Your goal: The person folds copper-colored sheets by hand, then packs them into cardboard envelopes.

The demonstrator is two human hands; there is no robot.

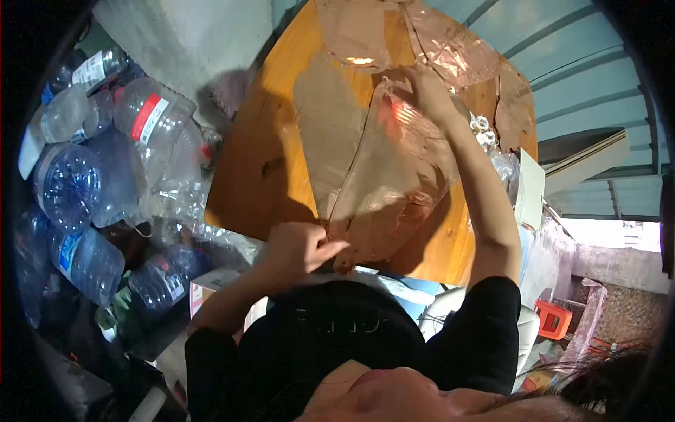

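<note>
A long brown sheet (387, 165) with a shiny, wrinkled, film-like right side lies on the orange wooden tabletop (246, 190). Beside it on the left is a flat, duller brown piece (323, 126), and a dark seam runs between the two. At the sheet's far end is my right hand (422, 88), its fingers bent down and closed on the brown sheet, partly in shadow. My left hand (302, 246) is at the near end, over the table's front edge, fingers curled and thumb pointing right; what it holds, if anything, is too small to tell.
Clear plastic bottles (144, 119) are heaped left of the table. More brown pieces (457, 53) lie at its far side. White rings (481, 130) sit by the right edge, near cardboard (590, 162). A red stool (553, 320) stands at the lower right.
</note>
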